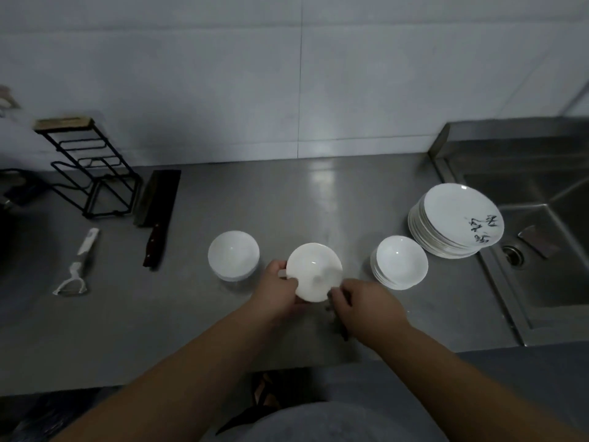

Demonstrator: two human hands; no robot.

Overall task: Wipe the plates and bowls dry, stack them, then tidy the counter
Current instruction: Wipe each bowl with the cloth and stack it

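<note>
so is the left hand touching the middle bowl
Touching. The head view shows the left hand curled round the left edge of the middle bowl, its thumb over the rim, with no gap.

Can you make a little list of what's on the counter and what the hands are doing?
in hands: white round bowl, gripped by left hand
right hand: at bowl's near edge, grip unclear
stacks: white bowl stack left, white bowl stack right, white patterned plate stack by steel sink
also: dark cleaver, white peeler
</note>
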